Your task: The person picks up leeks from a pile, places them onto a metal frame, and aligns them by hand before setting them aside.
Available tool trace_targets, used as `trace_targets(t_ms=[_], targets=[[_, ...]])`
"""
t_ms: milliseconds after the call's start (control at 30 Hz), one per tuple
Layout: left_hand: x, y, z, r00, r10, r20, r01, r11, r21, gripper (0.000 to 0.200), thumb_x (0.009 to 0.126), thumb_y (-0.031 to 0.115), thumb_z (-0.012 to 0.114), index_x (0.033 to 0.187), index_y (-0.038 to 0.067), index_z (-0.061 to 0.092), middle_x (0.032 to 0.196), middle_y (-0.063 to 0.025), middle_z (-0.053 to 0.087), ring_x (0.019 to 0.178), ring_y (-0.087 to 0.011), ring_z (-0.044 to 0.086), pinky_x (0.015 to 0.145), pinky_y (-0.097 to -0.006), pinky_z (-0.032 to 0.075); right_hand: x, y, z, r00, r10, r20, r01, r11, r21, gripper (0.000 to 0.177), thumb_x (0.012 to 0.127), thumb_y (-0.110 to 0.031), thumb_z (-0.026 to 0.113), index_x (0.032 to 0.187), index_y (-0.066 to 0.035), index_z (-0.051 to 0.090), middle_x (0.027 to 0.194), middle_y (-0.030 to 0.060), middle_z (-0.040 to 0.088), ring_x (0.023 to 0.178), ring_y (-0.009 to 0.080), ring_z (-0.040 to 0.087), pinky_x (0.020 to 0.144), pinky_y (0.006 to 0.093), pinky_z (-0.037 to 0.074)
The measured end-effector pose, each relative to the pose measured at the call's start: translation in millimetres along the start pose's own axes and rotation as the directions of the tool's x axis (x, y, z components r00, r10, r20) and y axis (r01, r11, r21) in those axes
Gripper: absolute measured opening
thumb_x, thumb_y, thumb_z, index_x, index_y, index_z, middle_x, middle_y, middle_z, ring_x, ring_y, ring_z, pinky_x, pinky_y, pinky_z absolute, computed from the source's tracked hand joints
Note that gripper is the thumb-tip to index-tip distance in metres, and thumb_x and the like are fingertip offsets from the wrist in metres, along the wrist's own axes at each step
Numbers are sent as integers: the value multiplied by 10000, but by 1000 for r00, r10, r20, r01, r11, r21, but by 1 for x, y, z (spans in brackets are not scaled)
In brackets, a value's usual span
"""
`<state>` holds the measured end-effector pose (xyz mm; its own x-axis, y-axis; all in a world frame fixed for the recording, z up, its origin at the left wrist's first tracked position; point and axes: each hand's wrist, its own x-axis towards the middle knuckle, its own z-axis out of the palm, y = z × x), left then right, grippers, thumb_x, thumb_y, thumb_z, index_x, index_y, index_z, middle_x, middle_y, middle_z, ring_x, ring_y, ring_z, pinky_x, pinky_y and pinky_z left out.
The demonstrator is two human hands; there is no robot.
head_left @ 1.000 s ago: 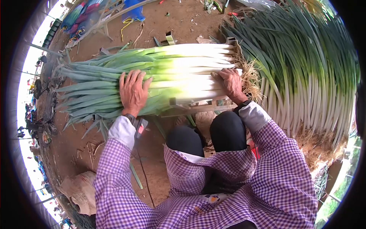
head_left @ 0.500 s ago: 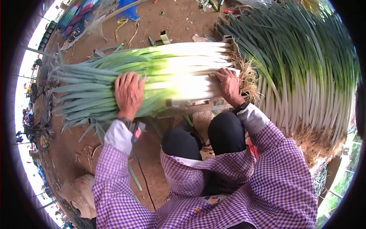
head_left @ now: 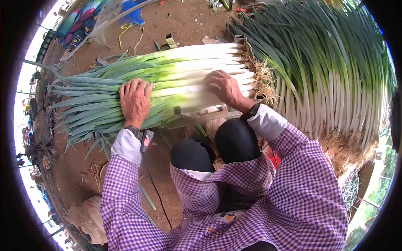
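A wide layer of large green onions (head_left: 180, 69) lies sideways before me, blue-green leaves to the left, white stalks and roots (head_left: 261, 77) to the right. My left hand (head_left: 136, 100) rests palm down on the leaves, its fingers laid over them and the thumb apart. Over the white stalks is my right hand (head_left: 226, 90), fingers bent and loosely apart, the tips slightly blurred. Its thumb is partly hidden. Under the layer, parts of a low metal frame (head_left: 201, 115) show near my knees.
To the right a big pile of green onions (head_left: 331, 75) lies with roots toward me. Blue and dark red rolls (head_left: 81, 25) and a blue bag (head_left: 132, 12) lie at the back left. A pale sack (head_left: 88, 217) sits at lower left. A dark cord (head_left: 157, 192) crosses the dirt floor.
My right hand has moved left from the root end onto the middle of the white stalks. My left hand stays on the leaves. The view has shifted slightly.
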<state>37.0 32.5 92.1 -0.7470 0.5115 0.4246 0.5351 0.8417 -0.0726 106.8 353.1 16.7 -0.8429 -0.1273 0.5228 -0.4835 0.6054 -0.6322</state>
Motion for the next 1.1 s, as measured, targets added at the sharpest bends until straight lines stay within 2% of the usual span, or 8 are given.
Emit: trace_targets(t_ms=[400, 533, 667, 800, 867, 967, 1033, 1100], targets=[[1, 0, 2, 1000, -4, 15, 4, 1000, 11, 220, 993, 267, 622, 1066, 75, 701, 1142, -81, 655, 1138, -292, 592, 1077, -449, 392, -15, -8, -13, 994, -31, -107, 31, 1000, -2, 172, 847, -107, 779, 918, -78, 626, 893, 68, 676, 862, 289, 653, 769, 395, 541], [1, 2, 0, 1000, -5, 19, 5, 1000, 13, 220, 993, 265, 624, 1075, 75, 699, 1149, -84, 654, 1140, -294, 590, 1078, -447, 392, -38, -8, -51, 889, 448, 96, -458, 866, 200, 117, 965, -134, 726, 997, -30, 683, 832, 131, 724, 734, 224, 691, 679, 374, 550], [0, 2, 0, 1000, -13, 27, 13, 1000, 13, 227, 996, 282, 626, 1065, 77, 698, 1150, -79, 649, 1156, -283, 585, 1099, -449, 382, -86, 5, -117, 751, 658, 50, -658, 739, 147, 130, 982, -127, 692, 968, -3, 652, 770, 66, 654, 720, 131, 578, 657, 316, 489], [1, 3, -1, 999, -15, 30, 15, 1000, 4, 229, 996, 288, 628, 1059, 78, 694, 1152, -76, 647, 1165, -277, 582, 1113, -450, 374, -202, 18, -166, 762, 647, 4, -645, 760, -84, 118, 969, -144, 658, 956, -33, 697, 820, 154, 706, 707, 239, 689, 647, 390, 538], [-1, 0, 3, 1000, -8, 18, 8, 1000, 15, 230, 997, 280, 626, 1077, 76, 695, 1163, -80, 651, 1168, -285, 583, 1107, -450, 379, -288, 38, -163, 782, 566, 261, -501, 820, -278, 125, 915, -159, 694, 978, -56, 725, 832, 156, 702, 742, 333, 706, 669, 419, 559], [0, -1, 2, 1000, 5, 24, -5, 1000, 25, 231, 999, 265, 620, 1098, 72, 699, 1178, -90, 659, 1169, -297, 587, 1092, -444, 388, -282, 13, -157, 799, 581, 155, -486, 776, -402, 186, 884, -153, 699, 1052, -86, 741, 879, 136, 715, 801, 386, 705, 707, 436, 581], [-2, -2, 4, 1000, 9, 30, -10, 1000, 28, 228, 1001, 262, 618, 1098, 73, 698, 1177, -90, 659, 1168, -297, 588, 1087, -443, 390, -204, -11, -156, 801, 599, 20, -585, 789, -188, 238, 874, -161, 718, 1103, -104, 745, 931, 112, 712, 829, 356, 717, 738, 430, 596], [0, 0, 1, 999, 4, 42, -5, 1000, 21, 221, 1003, 257, 613, 1097, 74, 695, 1178, -89, 658, 1169, -292, 588, 1079, -441, 391, -139, -24, -136, 864, 493, -106, -504, 843, -189, 249, 883, -197, 737, 1112, -101, 743, 974, 96, 701, 838, 330, 717, 735, 432, 586]])
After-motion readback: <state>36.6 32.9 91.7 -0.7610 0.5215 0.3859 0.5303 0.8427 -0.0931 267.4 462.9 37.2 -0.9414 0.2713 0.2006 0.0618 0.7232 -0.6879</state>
